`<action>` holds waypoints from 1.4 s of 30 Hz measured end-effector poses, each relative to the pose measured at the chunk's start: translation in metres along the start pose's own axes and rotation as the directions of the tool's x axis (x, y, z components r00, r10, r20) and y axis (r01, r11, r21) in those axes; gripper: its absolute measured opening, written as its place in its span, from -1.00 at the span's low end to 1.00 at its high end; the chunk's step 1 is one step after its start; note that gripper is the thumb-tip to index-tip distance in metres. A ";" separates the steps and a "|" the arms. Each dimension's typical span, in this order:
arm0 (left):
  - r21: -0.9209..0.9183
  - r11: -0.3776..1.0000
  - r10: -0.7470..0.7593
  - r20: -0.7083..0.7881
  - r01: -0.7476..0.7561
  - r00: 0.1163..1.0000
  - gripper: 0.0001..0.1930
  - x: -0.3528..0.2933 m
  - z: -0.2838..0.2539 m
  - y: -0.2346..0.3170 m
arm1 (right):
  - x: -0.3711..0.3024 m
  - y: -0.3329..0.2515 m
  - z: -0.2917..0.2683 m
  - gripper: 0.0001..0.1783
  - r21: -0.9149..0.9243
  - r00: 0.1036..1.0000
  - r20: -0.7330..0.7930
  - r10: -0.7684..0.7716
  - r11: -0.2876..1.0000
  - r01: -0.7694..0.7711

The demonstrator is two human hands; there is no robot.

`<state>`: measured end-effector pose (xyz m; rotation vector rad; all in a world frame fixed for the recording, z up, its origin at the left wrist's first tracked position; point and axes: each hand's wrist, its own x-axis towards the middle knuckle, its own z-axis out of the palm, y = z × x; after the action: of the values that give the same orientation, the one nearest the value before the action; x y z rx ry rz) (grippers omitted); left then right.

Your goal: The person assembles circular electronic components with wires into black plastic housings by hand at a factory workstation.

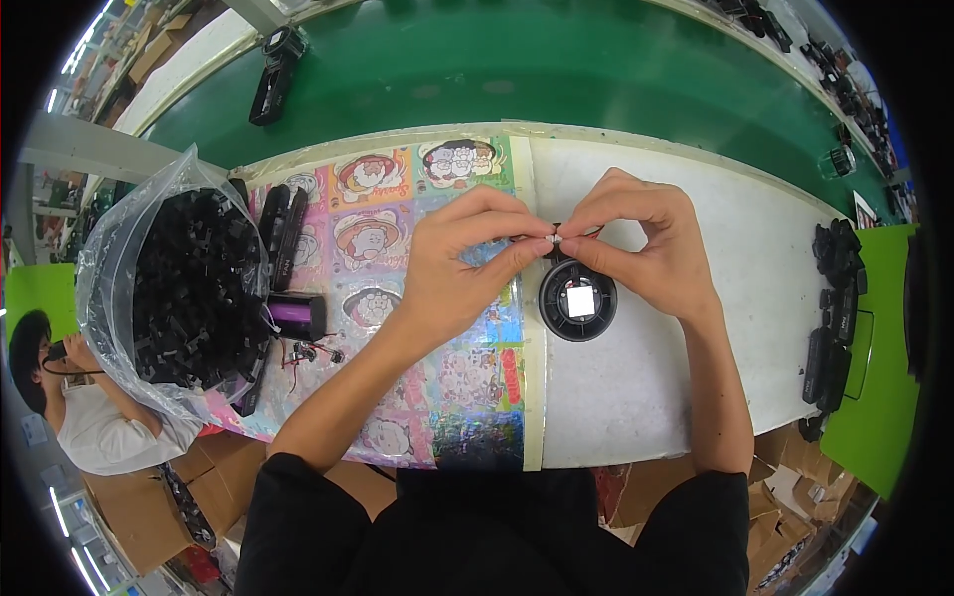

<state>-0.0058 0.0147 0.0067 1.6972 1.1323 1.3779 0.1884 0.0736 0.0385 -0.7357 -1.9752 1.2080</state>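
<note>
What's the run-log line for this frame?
left hand: pinch grip | right hand: pinch grip | between: small white piece | just below in view: round black unit

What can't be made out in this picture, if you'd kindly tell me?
Head view: small white piece, mostly hidden by left hand and right hand.
Head view: underside of the round black part, facing the white surface.
Head view: lower black pieces in the clear bag, buried under upper ones.
Head view: details of wired bits, too small.
</note>
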 end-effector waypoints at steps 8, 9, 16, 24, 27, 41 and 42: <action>0.024 1.000 0.017 -0.002 -0.017 1.000 -0.83 0.000 0.000 0.000 | 0.000 0.001 0.000 -0.84 -0.019 1.000 0.005 -0.008 1.000 0.008; 0.031 0.999 0.022 -0.002 -0.022 1.000 -0.83 0.000 0.001 0.000 | 0.000 0.001 0.000 -0.84 -0.019 1.000 0.006 -0.006 1.000 0.006; 0.105 0.994 0.037 0.001 -0.037 0.999 -0.84 0.000 0.001 0.002 | 0.000 0.001 0.001 -0.84 -0.030 1.000 -0.002 0.010 0.999 -0.010; 0.123 0.991 0.046 -0.012 -0.044 0.999 -0.83 -0.001 0.001 -0.001 | -0.001 0.000 0.000 -0.84 -0.038 1.000 -0.001 0.024 0.999 -0.024; 0.138 0.989 0.050 -0.023 -0.046 0.998 -0.83 -0.001 0.002 -0.002 | -0.001 0.000 0.000 -0.84 -0.047 1.000 -0.003 0.024 0.999 -0.024; 0.179 0.979 0.106 -0.023 -0.100 0.994 -0.84 -0.002 0.004 -0.003 | 0.000 -0.001 0.001 -0.84 -0.059 0.999 -0.011 0.038 0.998 -0.038; 0.175 0.980 0.098 -0.026 -0.092 0.995 -0.84 -0.002 0.003 -0.004 | 0.001 0.000 0.002 -0.84 -0.061 0.999 -0.012 0.033 0.998 -0.034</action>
<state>-0.0036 0.0149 0.0018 1.8789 1.2356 1.4064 0.1866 0.0733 0.0378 -0.8077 -2.0063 1.1651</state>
